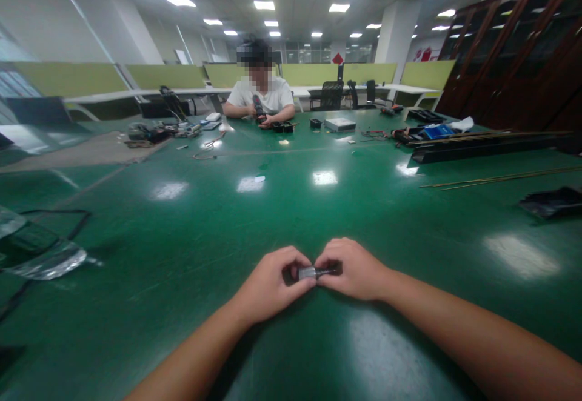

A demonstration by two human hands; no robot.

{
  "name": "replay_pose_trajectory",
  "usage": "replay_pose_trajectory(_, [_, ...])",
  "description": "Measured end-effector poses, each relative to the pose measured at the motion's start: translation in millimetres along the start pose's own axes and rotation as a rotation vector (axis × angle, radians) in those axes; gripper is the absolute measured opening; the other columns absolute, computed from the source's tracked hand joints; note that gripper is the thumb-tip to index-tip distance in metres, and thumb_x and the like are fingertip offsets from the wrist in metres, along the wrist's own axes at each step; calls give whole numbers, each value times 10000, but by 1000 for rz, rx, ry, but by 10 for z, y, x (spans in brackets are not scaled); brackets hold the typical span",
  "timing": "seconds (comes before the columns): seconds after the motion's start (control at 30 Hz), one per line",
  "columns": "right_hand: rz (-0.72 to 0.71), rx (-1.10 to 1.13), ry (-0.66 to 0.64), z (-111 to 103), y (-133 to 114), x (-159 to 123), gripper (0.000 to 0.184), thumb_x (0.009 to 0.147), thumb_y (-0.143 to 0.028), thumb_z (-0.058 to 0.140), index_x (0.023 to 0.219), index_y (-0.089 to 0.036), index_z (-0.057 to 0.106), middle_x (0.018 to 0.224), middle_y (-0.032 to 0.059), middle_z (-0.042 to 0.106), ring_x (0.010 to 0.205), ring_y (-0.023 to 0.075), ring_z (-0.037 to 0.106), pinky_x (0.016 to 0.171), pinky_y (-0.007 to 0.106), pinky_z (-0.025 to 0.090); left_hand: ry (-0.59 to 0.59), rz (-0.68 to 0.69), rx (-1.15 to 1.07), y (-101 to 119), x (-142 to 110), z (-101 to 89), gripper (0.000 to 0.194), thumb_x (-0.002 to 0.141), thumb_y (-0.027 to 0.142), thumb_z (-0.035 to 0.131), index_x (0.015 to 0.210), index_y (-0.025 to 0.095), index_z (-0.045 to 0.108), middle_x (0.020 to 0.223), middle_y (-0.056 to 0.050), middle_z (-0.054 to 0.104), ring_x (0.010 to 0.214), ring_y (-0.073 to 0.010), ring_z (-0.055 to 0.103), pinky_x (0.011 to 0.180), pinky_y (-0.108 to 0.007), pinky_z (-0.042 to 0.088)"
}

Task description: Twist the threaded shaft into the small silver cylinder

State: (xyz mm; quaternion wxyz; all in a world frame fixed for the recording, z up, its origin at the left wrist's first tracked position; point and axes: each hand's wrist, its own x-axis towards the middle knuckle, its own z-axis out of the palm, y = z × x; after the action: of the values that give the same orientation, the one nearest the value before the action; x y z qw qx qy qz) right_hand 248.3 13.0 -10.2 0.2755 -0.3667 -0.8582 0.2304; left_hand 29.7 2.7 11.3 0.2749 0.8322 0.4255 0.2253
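Observation:
Low over the green table, both hands meet at a small silver metal cylinder with a thin dark shaft; its exact kind is unclear. My left hand is closed around the wider silver part, thumb in front and fingers behind. On the other side, my right hand pinches the thin shaft between thumb and forefinger. The fingertips of the two hands nearly touch. Parts of the piece are hidden behind the fingers and in the shade of the palms.
A clear plastic bottle lies at the left beside a black cable. To the right are a black tray, thin rods and a long black channel. Across the green table, a person holds a dark tool.

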Motion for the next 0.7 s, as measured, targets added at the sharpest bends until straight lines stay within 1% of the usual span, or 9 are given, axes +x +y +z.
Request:
replay_pose_trajectory(0.2, [-58,4,-11,-5,13,-9,130,730,-228,759,848,-202,710,825,8,714,822,175,630,792,304,409,14,-11,-9,11,-9,-1,130,810,267,700,902,175,689,790,-14,630,723,-151,594,663,-248,445])
replay_pose_trajectory(0.37, [-67,-6,-17,-4,22,-10,73,759,-213,727,829,-203,710,769,-8,700,766,155,623,773,294,410,38,4,-15,12,-10,4,130,790,263,719,853,158,675,775,-18,625,709,-154,592,655,-251,444])
replay_pose_trajectory(0.7, [-76,0,-31,-40,19,-13,69,749,-184,714,817,-195,712,754,5,701,751,165,629,772,297,430,35,12,-35,-3,-10,-4,140,785,261,729,852,162,657,783,-16,625,710,-151,592,655,-248,443])
